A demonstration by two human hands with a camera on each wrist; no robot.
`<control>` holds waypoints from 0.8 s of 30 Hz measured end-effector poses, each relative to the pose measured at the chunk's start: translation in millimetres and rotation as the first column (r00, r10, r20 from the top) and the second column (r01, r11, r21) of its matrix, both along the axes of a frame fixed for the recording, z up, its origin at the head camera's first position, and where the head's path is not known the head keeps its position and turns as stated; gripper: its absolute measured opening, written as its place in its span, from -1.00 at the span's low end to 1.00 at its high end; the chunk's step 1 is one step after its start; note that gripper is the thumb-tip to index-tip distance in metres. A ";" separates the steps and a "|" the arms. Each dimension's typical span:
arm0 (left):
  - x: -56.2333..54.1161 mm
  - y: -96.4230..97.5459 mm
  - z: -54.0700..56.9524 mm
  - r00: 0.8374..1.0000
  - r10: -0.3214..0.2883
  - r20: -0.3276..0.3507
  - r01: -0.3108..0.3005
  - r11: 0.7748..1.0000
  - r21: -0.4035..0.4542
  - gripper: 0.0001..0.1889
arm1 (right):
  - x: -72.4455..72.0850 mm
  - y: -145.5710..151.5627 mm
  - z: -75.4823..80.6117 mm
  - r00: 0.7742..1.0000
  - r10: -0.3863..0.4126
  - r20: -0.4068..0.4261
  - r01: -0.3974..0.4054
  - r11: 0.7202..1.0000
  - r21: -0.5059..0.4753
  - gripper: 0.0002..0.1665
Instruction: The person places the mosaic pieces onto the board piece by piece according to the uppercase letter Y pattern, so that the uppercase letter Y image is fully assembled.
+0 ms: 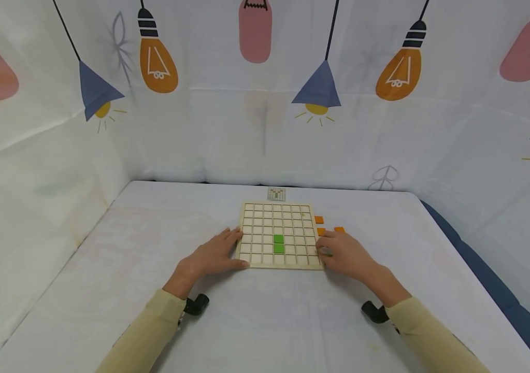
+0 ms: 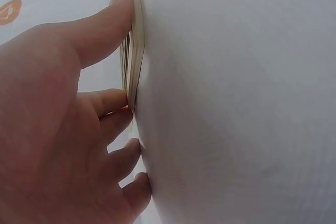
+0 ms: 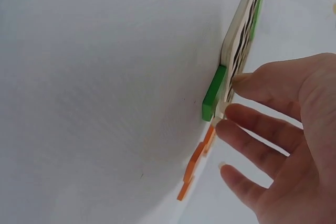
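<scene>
A pale wooden grid board point(image 1: 257, 230) lies on the table, with two green squares point(image 1: 278, 243) set in its cells. My left hand point(image 1: 218, 252) spans the board's near-left corner, its thumb by the near edge and fingers against the left side. In the left wrist view, the thumb point(image 2: 107, 27) lies along the board's rim. At the board's right edge is my right hand point(image 1: 346, 254), its fingers loosely bent. A loose green tile point(image 3: 214, 94) lies beside the board, with the right thumb and fingertips close to it; the hand mostly hides it in the head view.
Several orange tiles point(image 1: 319, 219) lie just right of the board, partly behind the right hand. A small patterned card point(image 1: 276, 194) sits beyond the board's far edge. White cloth with printed lamps point(image 1: 265, 134) hangs behind and beside the white table point(image 1: 274, 321).
</scene>
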State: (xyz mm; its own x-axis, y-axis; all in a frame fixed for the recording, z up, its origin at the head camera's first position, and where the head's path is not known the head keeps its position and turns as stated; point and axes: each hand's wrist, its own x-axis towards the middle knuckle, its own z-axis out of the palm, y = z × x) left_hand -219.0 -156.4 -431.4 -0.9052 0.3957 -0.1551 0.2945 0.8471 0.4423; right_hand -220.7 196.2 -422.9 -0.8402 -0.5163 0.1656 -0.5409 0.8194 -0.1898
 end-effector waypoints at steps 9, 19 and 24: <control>0.1 1.2 0.4 1.000 0.010 0.002 -0.010 1.000 -0.005 -0.06 | 4.8 8.8 0.7 0.998 -0.025 0.050 0.024 1.000 0.014 -0.74; -0.2 -0.3 -0.7 1.000 -0.002 0.004 0.002 1.000 0.000 -0.06 | 7.1 14.0 -1.8 0.999 -0.026 0.036 0.025 0.999 0.030 -0.73; -0.1 0.0 -0.5 1.000 0.000 -0.001 0.000 1.000 0.005 -0.06 | 7.7 14.7 -2.8 0.999 -0.026 0.039 0.025 0.999 0.024 -0.71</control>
State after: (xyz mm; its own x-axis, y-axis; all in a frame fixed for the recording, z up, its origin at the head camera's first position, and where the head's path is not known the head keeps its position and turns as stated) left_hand -219.0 -156.4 -431.9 -0.9056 0.3960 -0.1522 0.2947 0.8452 0.4458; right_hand -212.9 210.9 -425.6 -0.8588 -0.4981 0.1197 -0.5122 0.8373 -0.1910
